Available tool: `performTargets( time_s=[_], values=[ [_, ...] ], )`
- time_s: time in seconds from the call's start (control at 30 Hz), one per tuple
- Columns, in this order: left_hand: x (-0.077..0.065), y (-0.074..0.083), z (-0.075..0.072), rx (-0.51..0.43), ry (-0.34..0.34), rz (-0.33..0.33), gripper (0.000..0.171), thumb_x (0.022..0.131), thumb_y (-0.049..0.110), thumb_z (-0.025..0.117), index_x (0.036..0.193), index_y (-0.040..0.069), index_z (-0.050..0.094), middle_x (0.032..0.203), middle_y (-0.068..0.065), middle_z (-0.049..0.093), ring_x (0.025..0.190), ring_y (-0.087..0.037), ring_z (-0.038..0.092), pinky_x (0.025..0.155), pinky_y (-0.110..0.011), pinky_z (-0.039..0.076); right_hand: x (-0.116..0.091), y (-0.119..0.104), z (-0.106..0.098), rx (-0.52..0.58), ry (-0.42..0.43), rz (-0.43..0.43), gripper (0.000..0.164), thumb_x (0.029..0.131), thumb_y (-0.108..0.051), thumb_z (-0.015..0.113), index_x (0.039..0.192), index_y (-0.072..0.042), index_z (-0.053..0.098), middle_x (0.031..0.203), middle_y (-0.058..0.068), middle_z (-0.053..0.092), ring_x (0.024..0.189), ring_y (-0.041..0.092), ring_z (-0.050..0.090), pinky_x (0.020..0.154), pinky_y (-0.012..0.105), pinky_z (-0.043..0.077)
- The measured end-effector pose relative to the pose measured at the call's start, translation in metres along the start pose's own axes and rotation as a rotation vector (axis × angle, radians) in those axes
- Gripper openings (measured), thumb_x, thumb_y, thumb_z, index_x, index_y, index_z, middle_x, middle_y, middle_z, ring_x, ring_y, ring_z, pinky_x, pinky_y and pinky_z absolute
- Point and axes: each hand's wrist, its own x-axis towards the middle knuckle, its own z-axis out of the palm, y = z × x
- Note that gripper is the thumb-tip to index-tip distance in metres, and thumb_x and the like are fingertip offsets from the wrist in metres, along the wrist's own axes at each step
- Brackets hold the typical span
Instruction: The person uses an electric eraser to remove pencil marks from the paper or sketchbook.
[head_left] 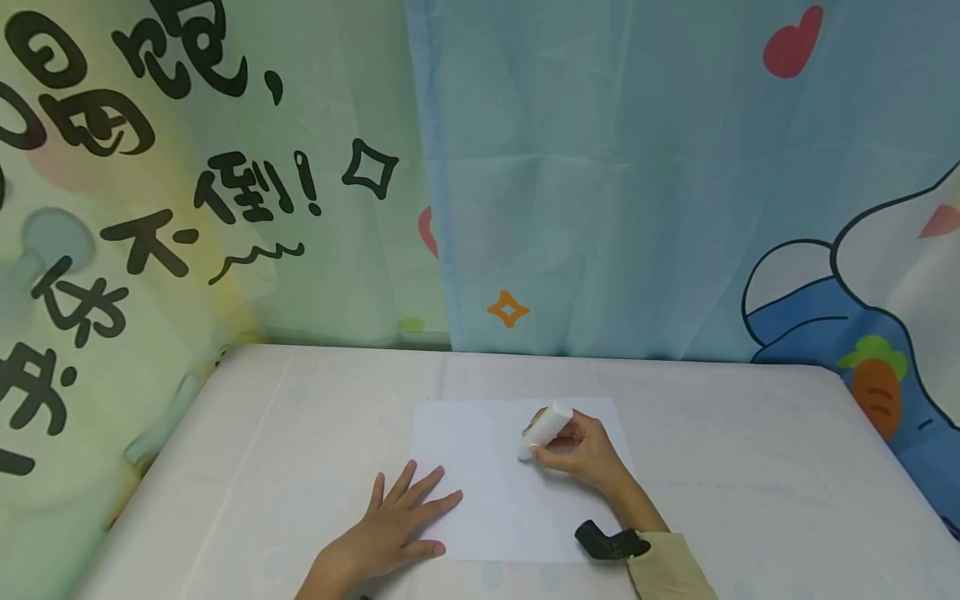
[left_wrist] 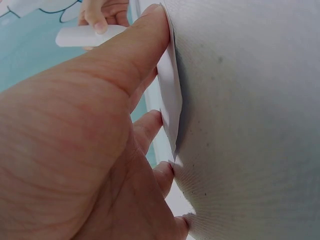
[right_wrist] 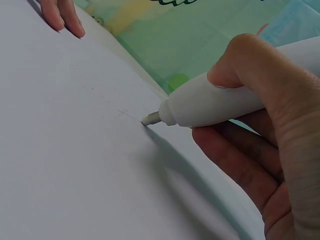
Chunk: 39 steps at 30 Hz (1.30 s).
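A sheet of white paper (head_left: 480, 500) lies flat on the white-covered table. My right hand (head_left: 588, 454) grips a white electric eraser (head_left: 546, 431) with a thick body, held at a slant above the upper right part of the sheet. In the right wrist view, the thumb and fingers wrap the body, and the slim tip (right_wrist: 151, 118) meets the paper beside faint reddish-grey marks (right_wrist: 129, 114). My left hand (head_left: 386, 525) rests with fingers spread over the paper's lower left edge. Seen from the left wrist, that edge lifts slightly off the cloth under the thumb (left_wrist: 145, 40).
The white tablecloth (head_left: 247, 467) extends on both sides of the paper. Behind the table hang a blue curtain (head_left: 600, 208) and a green one (head_left: 352, 275) with black lettering. A black strap or band (head_left: 611, 542) sits at the right wrist, by a pale yellow-green sleeve (head_left: 667, 567).
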Motion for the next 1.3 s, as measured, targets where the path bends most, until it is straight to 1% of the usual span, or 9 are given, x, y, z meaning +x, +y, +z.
performTargets(
  time_s=[0.2,0.27,0.53,0.6,0.8,1.0,1.07,1.17,1.3],
  values=[
    [-0.0001,-0.0001,0.0002,0.003,-0.002,-0.001,0.060,0.096,0.043,0.058,0.149,0.022,0.040,0.160,-0.016,0.023,0.145,-0.051,0.006,0.104,-0.078,-0.001,0.0001,0.0018,-0.0006,0.024,-0.010,-0.024,0.031,0.072,0.010,0.077,0.100,0.008,0.064,0.091,0.006,0.073,0.082,0.013,0.069,0.068,0.024,0.057],
    [-0.0003,-0.0002,0.0001,-0.001,-0.001,-0.001,0.060,0.096,0.043,0.058,0.149,0.022,0.040,0.160,-0.016,0.023,0.145,-0.051,0.006,0.104,-0.077,-0.001,0.0001,0.0023,-0.0005,0.022,-0.011,-0.028,0.030,0.073,0.010,0.076,0.100,0.008,0.064,0.091,0.006,0.073,0.081,0.014,0.069,0.068,0.024,0.057],
    [0.0000,-0.0009,0.0000,0.004,-0.001,0.002,0.060,0.096,0.042,0.058,0.149,0.022,0.040,0.160,-0.016,0.023,0.145,-0.051,0.005,0.104,-0.078,-0.001,0.0005,0.0009,0.0003,-0.012,0.004,0.012,0.032,0.073,0.012,0.075,0.102,0.008,0.064,0.091,0.018,0.072,0.084,0.009,0.068,0.070,0.023,0.056],
    [0.0002,-0.0008,-0.0002,0.004,-0.003,0.003,0.060,0.096,0.041,0.058,0.149,0.021,0.040,0.160,-0.017,0.023,0.144,-0.051,0.005,0.103,-0.078,-0.001,0.0006,0.0006,0.0003,-0.018,0.008,0.017,0.032,0.073,0.012,0.075,0.102,0.008,0.063,0.091,0.017,0.072,0.085,0.007,0.068,0.070,0.023,0.056],
    [0.0007,-0.0010,-0.0007,-0.007,-0.005,0.001,0.059,0.096,0.040,0.059,0.149,0.020,0.041,0.160,-0.018,0.023,0.144,-0.051,0.004,0.104,-0.078,-0.003,0.0006,0.0015,-0.0002,-0.009,0.015,0.019,0.033,0.073,0.014,0.074,0.103,0.007,0.064,0.092,0.011,0.073,0.084,0.008,0.068,0.070,0.024,0.056],
    [0.0006,-0.0013,-0.0001,-0.011,-0.004,0.001,0.059,0.096,0.040,0.059,0.149,0.020,0.041,0.160,-0.017,0.023,0.145,-0.051,0.004,0.104,-0.078,-0.003,0.0007,0.0025,0.0006,-0.006,0.002,-0.001,0.032,0.072,0.015,0.074,0.102,0.009,0.063,0.090,0.021,0.071,0.084,0.006,0.068,0.070,0.023,0.056],
    [0.0005,-0.0012,0.0002,-0.011,-0.004,0.001,0.059,0.096,0.040,0.059,0.149,0.020,0.041,0.160,-0.017,0.023,0.144,-0.051,0.005,0.104,-0.078,-0.002,0.0006,0.0027,0.0007,-0.007,-0.001,-0.010,0.032,0.072,0.016,0.074,0.101,0.009,0.063,0.090,0.022,0.071,0.084,0.006,0.067,0.069,0.024,0.056],
    [0.0003,-0.0010,0.0005,-0.014,-0.005,0.000,0.059,0.096,0.040,0.058,0.149,0.021,0.040,0.160,-0.017,0.023,0.144,-0.051,0.005,0.104,-0.078,-0.002,0.0003,0.0028,0.0007,-0.003,-0.004,-0.018,0.032,0.071,0.016,0.074,0.100,0.009,0.064,0.090,0.017,0.072,0.084,0.005,0.067,0.068,0.024,0.056],
    [0.0002,-0.0009,0.0005,-0.021,-0.006,-0.004,0.060,0.096,0.041,0.058,0.149,0.021,0.040,0.160,-0.017,0.022,0.145,-0.051,0.004,0.104,-0.077,-0.003,-0.0005,0.0038,0.0002,0.008,-0.017,-0.031,0.032,0.071,0.017,0.073,0.100,0.009,0.064,0.091,0.004,0.073,0.084,0.003,0.066,0.068,0.023,0.056]
  ],
)
